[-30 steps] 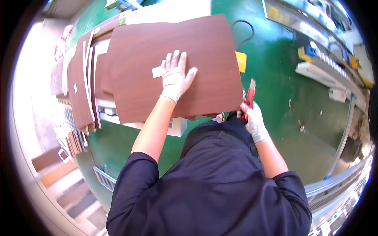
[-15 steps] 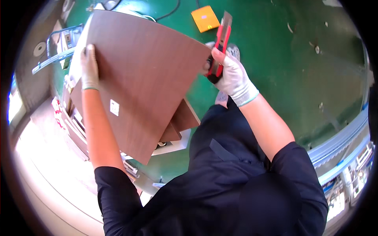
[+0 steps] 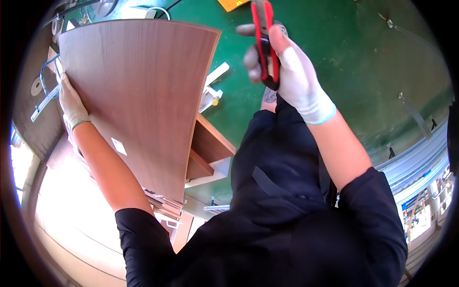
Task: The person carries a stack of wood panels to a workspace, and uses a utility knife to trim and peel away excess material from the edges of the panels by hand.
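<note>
A large brown wood-grain panel [image 3: 143, 91] with a small white label stands tilted in front of me on the left. My left hand [image 3: 74, 103], in a white glove, is closed on the panel's left edge; some of its fingers are hidden. To the right of the panel, apart from it, my gloved right hand [image 3: 296, 71] is closed round a red and black utility knife [image 3: 267, 48]. The knife points away from me, and its tip reaches the upper edge of the view. Whether its blade is out I cannot tell.
Beneath the panel are brown boards [image 3: 210, 138] and a white piece [image 3: 213, 172]. White offcuts [image 3: 213, 88] lie on the green floor [image 3: 344, 57]. An orange flat object [image 3: 232, 4] lies at the far edge. Metal rails [image 3: 406, 172] run along the right, and a blue metal frame [image 3: 48, 91] stands left.
The panel has swung left and turned, with my left hand on its edge. My right hand and the knife have moved away from the panel's right corner. White offcuts have come into sight.
</note>
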Motion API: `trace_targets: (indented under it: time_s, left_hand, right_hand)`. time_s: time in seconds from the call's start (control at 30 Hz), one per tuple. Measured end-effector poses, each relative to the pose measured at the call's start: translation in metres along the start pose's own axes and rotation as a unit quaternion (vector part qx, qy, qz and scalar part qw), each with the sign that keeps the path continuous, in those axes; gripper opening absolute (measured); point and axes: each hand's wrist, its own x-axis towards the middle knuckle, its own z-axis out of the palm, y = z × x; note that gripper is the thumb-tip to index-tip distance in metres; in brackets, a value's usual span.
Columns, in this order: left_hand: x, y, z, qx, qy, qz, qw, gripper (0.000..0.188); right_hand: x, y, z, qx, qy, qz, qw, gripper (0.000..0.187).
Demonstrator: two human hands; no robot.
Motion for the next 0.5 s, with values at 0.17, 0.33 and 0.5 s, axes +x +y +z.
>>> trace_targets:
  time_s: [0.17,0.33,0.5]
  left_hand:
    - [0.002,0.022,0.005,-0.037,0.01,-0.113,0.993,0.082]
    - [-0.002,0.019,0.007,-0.053,-0.005,0.037,0.998,0.065]
    - [-0.003,0.021,0.008,-0.03,0.005,0.046,0.999,0.061]
  right_hand:
    - [-0.034,-0.012,-0.02,-0.2,0.01,-0.051,0.979,0.044]
    - [-0.055,-0.046,0.0,-0.427,0.028,-0.08,0.9,0.042]
    - [-0.055,-0.059,0.025,-0.468,0.009,-0.094,0.879,0.045]
